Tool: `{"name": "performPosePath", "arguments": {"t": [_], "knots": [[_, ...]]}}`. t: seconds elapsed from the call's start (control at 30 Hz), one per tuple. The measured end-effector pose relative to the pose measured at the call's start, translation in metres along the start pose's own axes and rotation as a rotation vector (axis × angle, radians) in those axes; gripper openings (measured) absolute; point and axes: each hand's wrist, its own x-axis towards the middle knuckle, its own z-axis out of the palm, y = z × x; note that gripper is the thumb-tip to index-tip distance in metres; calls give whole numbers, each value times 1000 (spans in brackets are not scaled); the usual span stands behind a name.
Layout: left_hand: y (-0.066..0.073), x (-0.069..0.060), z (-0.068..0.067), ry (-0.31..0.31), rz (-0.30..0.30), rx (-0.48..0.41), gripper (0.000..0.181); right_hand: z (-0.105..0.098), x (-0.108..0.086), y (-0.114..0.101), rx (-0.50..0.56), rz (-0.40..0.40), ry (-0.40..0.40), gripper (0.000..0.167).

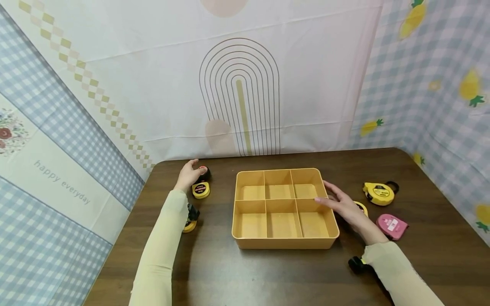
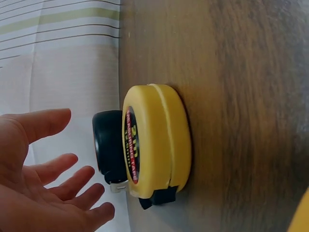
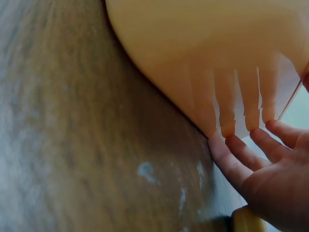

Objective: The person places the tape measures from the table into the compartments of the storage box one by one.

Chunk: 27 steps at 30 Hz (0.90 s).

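At the far left of the desk (image 1: 245,276), the left grip (image 1: 187,175) is spread, holding nothing, beside the black tape measure (image 1: 206,174) and the yellow tape measure (image 1: 201,190); careless closing may displace the nearer, yellow one. At center, the right grip (image 1: 344,206) pinches the right wall of the compartment box (image 1: 285,243); a sideways pull could slide it. The left wrist view shows a gap before the black tape measure, which the head view overlaps; only the right wrist view shows four fingertips against the outer wall.

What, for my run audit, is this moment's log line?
left hand: empty, near black tape measure; right hand: gripping yellow box; yellow box: on table
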Motion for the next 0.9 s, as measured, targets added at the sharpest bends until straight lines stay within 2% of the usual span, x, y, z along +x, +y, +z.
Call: {"name": "performPosePath", "arguments": {"t": [0.2, 0.57, 0.9], "knots": [[-2, 3, 3, -21, -29, -38, 71, 1, 0, 1, 1, 3, 0, 86], [-11, 6, 8, -32, -50, -52, 74, 1, 0, 4, 25, 3, -9, 85], [-13, 8, 11, -64, -75, -100, 77, 0, 1, 5, 52, 12, 5, 85]]}}
